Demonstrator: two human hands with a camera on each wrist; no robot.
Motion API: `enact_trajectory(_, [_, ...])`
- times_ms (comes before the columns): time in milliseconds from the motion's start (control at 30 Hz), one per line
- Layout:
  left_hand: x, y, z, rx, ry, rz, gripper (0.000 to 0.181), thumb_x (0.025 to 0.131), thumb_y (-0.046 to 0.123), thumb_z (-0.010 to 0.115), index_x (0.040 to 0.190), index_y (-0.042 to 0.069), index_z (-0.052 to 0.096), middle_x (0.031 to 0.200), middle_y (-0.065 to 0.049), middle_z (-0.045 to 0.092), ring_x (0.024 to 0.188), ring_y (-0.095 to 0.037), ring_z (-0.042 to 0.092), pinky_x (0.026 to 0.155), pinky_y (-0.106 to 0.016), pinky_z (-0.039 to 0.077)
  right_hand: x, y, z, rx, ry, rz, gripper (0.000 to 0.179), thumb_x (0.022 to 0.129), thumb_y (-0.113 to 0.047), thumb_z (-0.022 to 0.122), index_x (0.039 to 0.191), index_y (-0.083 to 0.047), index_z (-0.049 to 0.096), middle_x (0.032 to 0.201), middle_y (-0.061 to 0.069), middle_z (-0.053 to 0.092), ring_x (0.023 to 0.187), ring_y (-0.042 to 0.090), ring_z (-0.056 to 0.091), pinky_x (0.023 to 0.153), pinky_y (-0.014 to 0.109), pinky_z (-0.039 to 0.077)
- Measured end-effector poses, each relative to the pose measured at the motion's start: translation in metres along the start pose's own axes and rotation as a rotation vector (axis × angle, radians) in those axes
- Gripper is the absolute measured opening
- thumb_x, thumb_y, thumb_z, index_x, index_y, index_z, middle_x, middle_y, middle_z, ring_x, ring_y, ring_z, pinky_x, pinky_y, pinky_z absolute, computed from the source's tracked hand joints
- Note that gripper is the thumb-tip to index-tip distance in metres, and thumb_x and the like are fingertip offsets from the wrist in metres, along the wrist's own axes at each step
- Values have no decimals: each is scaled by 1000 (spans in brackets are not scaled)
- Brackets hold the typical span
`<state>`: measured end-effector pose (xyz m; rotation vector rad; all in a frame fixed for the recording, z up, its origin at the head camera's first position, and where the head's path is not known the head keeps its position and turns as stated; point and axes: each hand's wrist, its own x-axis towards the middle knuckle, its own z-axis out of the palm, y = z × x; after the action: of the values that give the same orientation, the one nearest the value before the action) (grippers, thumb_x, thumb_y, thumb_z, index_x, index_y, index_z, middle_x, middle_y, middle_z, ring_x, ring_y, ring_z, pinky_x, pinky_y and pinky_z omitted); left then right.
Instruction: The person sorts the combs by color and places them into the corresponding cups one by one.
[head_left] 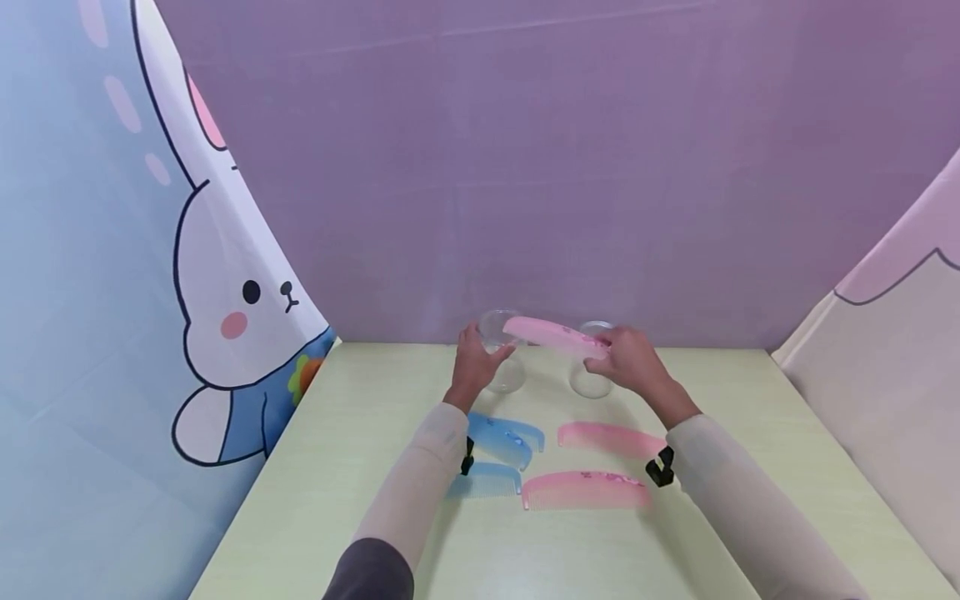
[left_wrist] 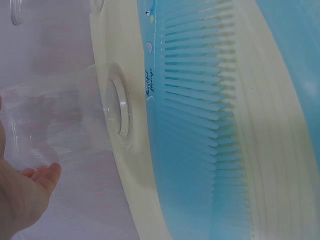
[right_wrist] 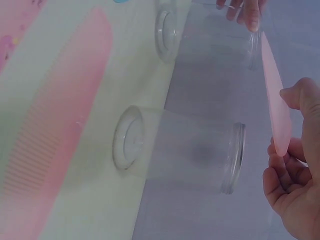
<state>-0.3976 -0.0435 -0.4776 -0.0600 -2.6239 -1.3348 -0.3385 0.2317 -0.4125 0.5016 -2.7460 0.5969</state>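
While the left hand (head_left: pixel 474 365) curves its fingers round a clear cylindrical jar (head_left: pixel 508 379) at centre frame, the right hand (head_left: pixel 628 360) has its fingers clamped on a pink comb (head_left: pixel 551 334), which the right-wrist view shows apart from the second jar (right_wrist: pixel 190 150). Lower centre, three translucent blue combs (head_left: pixel 504 442) and two pink combs (head_left: pixel 585 490) lie on the table (head_left: pixel 330 467).

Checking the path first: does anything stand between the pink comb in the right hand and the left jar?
Nothing visible does. The held comb has its free end near the left jar; the left hand grips that jar's side, and the right jar stands by the right hand, not between.
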Motion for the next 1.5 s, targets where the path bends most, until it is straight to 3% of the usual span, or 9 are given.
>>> enact_trajectory(133, [0, 0, 1, 1, -3, -7, 93, 90, 47, 76, 157, 3, 30, 157, -21, 39, 144, -36, 43, 118, -48, 41, 6, -2, -1, -6, -7, -2, 18, 81, -25, 69, 81, -7, 65, 58, -2, 37, 66, 20, 40, 57, 30, 30])
enact_trajectory(367, [-1, 1, -1, -7, 3, -4, 92, 90, 46, 76, 157, 2, 30, 156, -21, 40, 144, -37, 43, 118, -49, 40, 15, -7, -1, 14, 25, 1, 35, 81, -25, 69, 105, -2, 76, 69, 6, 63, 75, 24, 51, 63, 31, 36])
enact_trajectory(567, [-2, 1, -2, -7, -2, -20, 92, 90, 47, 75, 157, 3, 30, 157, -21, 40, 144, -36, 43, 118, -49, 40, 20, -14, -1, 43, -26, 37, 36, 84, -28, 70, 106, -1, 76, 59, 0, 48, 72, 22, 48, 60, 29, 33])
enact_trajectory(667, [-3, 1, -2, -2, -6, -30, 92, 90, 48, 75, 157, 4, 30, 157, -20, 39, 145, -36, 43, 119, -49, 40, 22, -19, 0, 44, -45, 70, 35, 86, -30, 70, 105, -1, 76, 62, 1, 49, 71, 21, 48, 59, 29, 33])
enact_trajectory(833, [-2, 0, -2, 4, -1, -39, 93, 90, 49, 75, 157, 4, 30, 157, -20, 39, 145, -36, 42, 119, -49, 40, 26, -27, 2, 84, -15, 112, 48, 89, -34, 71, 120, 2, 70, 91, 16, 70, 84, 28, 59, 69, 35, 48])
enact_trajectory(967, [-1, 0, -1, 12, 2, -44, 93, 90, 49, 75, 158, 4, 30, 158, -20, 39, 146, -36, 42, 119, -49, 39, 27, -32, 2, 178, 38, 122, 58, 93, -34, 71, 137, 2, 60, 122, 22, 68, 103, 35, 65, 83, 47, 58])
enact_trajectory(1067, [-1, -1, -1, 19, 2, -47, 93, 90, 49, 75, 158, 4, 29, 158, -20, 39, 146, -36, 42, 119, -49, 39, 28, -35, 3, 226, 80, 116, 56, 95, -30, 72, 140, 0, 58, 128, 21, 65, 110, 36, 65, 88, 51, 58])
enact_trajectory(1267, [1, -4, -1, 16, 16, -46, 93, 89, 48, 76, 158, 6, 30, 158, -19, 39, 146, -36, 42, 119, -50, 39, 29, -38, 2, 213, 133, 114, 49, 95, -25, 72, 137, -2, 60, 127, 20, 63, 111, 37, 64, 91, 51, 58])
enact_trajectory(1500, [0, -7, -1, 4, 18, -58, 93, 89, 47, 76, 158, 7, 29, 159, -18, 38, 146, -36, 42, 119, -50, 39, 23, -35, 8, 176, 29, 159, 54, 93, -33, 73, 135, -1, 62, 124, 20, 66, 109, 36, 66, 87, 50, 59])
